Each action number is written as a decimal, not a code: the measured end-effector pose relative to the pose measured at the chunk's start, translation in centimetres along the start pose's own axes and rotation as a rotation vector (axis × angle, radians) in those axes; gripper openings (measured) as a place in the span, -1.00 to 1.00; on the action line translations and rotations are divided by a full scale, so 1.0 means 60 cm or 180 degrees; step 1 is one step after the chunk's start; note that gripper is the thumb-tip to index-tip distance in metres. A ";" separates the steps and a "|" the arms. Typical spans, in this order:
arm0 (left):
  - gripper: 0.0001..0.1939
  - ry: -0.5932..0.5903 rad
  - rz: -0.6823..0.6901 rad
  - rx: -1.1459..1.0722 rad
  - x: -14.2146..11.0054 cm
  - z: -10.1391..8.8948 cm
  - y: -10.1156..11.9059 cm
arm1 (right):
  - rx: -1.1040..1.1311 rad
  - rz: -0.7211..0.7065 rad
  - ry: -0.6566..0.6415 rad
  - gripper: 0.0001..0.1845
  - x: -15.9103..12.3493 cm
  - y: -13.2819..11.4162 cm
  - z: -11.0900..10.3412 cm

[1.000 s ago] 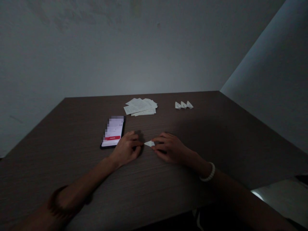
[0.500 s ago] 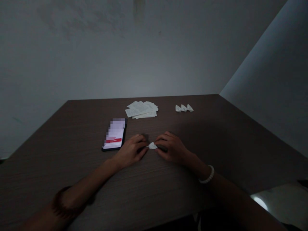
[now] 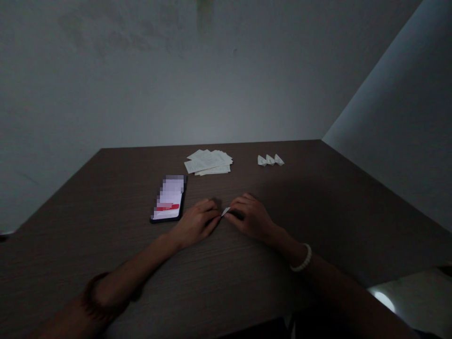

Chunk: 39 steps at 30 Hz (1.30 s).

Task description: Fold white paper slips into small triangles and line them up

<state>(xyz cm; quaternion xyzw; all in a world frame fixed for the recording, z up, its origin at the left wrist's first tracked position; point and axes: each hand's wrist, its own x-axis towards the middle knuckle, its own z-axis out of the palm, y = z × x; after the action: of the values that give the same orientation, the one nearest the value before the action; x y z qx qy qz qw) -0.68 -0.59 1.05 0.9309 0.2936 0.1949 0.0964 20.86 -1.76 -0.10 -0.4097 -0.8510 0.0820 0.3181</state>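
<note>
Between my two hands, just above the tabletop, is a small folded piece of white paper (image 3: 225, 211). My left hand (image 3: 198, 221) pinches its left end between thumb and fingers. On the other side, my right hand (image 3: 251, 216) grips the right end with its thumb and curled fingers. Only a narrow slanted strip of the paper shows; the rest is hidden by the fingertips. Three small folded white paper pieces (image 3: 270, 160) stand in a row farther back on the right.
A loose stack of printed paper slips (image 3: 208, 162) lies at the back middle of the brown wooden table (image 3: 106, 197). A phone (image 3: 168, 200) with its screen lit lies left of my hands. Behind the table rises a grey wall (image 3: 226, 84).
The paper between my fingers has turned and now shows as a thinner, steeper strip. My hands have drawn slightly closer together.
</note>
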 end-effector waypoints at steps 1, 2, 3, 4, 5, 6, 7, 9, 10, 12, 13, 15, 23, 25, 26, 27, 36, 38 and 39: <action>-0.75 -0.0010 0.0003 -0.0008 0.001 0.001 0.001 | -0.0013 0.0035 0.0036 -0.84 0.000 0.000 0.001; -0.75 -0.0012 0.0006 -0.0015 0.001 0.002 0.001 | -0.0024 0.0067 0.0071 -0.82 0.001 0.000 0.001; -0.75 -0.0009 0.0007 -0.0020 0.001 0.003 0.001 | -0.0032 0.0093 0.0103 -0.81 0.001 0.000 0.001; -0.75 0.0000 0.0006 -0.0027 0.001 0.003 0.000 | -0.0035 0.0105 0.0126 -0.81 0.001 0.000 0.001; -0.76 0.0011 0.0001 -0.0032 0.001 0.004 0.000 | -0.0033 0.0105 0.0136 -0.81 0.001 0.000 0.001; -0.76 0.0022 -0.0003 -0.0041 0.001 0.004 0.000 | -0.0027 0.0101 0.0135 -0.81 0.001 0.000 0.001; -0.76 0.0035 -0.0005 -0.0055 0.001 0.004 -0.001 | -0.0027 0.0108 0.0130 -0.82 0.001 0.000 0.001; -0.75 0.0042 -0.0007 -0.0080 0.001 0.003 0.000 | -0.0040 0.0148 0.0124 -0.83 0.000 0.000 0.002; -0.75 0.0036 -0.0010 -0.0088 0.002 0.002 0.000 | -0.0045 0.0174 0.0120 -0.84 0.000 0.001 0.002; -0.76 0.0020 -0.0021 -0.0101 0.002 0.002 0.000 | -0.0041 0.0196 0.0108 -0.85 -0.001 0.002 0.004; -0.76 0.0010 -0.0027 -0.0113 0.003 0.002 0.000 | -0.0028 0.0187 0.0100 -0.86 -0.001 0.003 0.004; -0.77 0.0013 -0.0040 -0.0150 0.003 0.003 0.000 | 0.0026 0.0143 0.0098 -0.87 -0.001 0.004 0.004; -0.65 0.0353 -0.0266 -0.0613 0.002 0.003 -0.002 | 0.0359 -0.0084 0.0055 -0.89 0.001 0.002 -0.003; -0.67 0.0358 -0.0214 -0.0752 0.003 0.002 -0.003 | 0.0392 -0.0117 0.0040 -0.88 0.001 0.001 -0.003; -0.70 0.0360 -0.0178 -0.0813 0.004 0.002 -0.004 | 0.0404 -0.0125 0.0044 -0.87 0.000 0.000 -0.003; -0.73 0.0369 -0.0147 -0.0862 0.005 0.003 -0.004 | 0.0413 -0.0131 0.0054 -0.87 0.000 0.001 -0.002; -0.75 0.0512 -0.0102 -0.0882 0.004 0.003 -0.003 | 0.0436 -0.0207 0.0121 -0.85 -0.001 0.007 0.005; -0.75 0.0554 -0.0098 -0.0884 0.004 0.002 -0.002 | 0.0428 -0.0218 0.0129 -0.84 -0.001 0.006 0.005; -0.75 0.0579 -0.0096 -0.0883 0.005 0.001 -0.001 | 0.0427 -0.0218 0.0142 -0.84 -0.001 0.005 0.004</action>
<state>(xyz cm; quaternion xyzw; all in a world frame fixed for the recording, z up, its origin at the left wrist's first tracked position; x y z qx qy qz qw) -0.48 -0.36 1.05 0.8826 0.2853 0.3155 0.2000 20.92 -1.55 -0.45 -0.3599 -0.8498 0.1187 0.3663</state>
